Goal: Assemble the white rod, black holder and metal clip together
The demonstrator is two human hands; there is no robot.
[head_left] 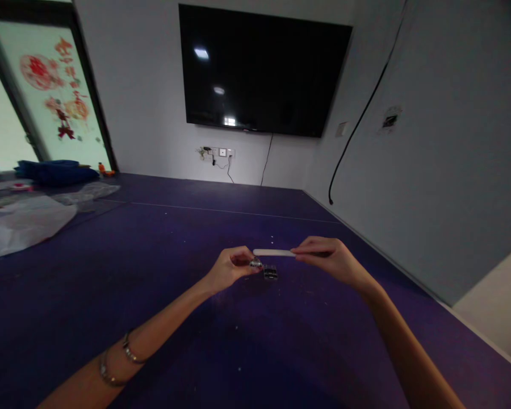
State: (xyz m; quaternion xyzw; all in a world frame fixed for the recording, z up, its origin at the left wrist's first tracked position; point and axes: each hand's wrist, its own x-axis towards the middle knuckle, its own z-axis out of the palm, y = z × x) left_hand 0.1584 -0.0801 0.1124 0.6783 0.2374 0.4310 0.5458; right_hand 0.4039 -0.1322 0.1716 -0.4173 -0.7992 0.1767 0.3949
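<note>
Both of my arms reach out over a dark purple floor [162,318]. My right hand [330,258] pinches one end of a thin white stick-shaped tool [275,253], held level and pointing left. My left hand [232,266] is closed on a small shiny metal piece [255,263] right under the tool's free end. A small dark ridged part [270,274] sits just below and between the hands; whether it hangs from the metal piece or lies on the floor is unclear. Two bracelets circle my left forearm.
A big black screen [262,71] hangs on the far wall above power sockets [219,152]. White sheets of plastic [21,224] and a blue bundle [55,170] lie at the left by a decorated glass door [53,94]. A grey wall [430,170] runs close along the right.
</note>
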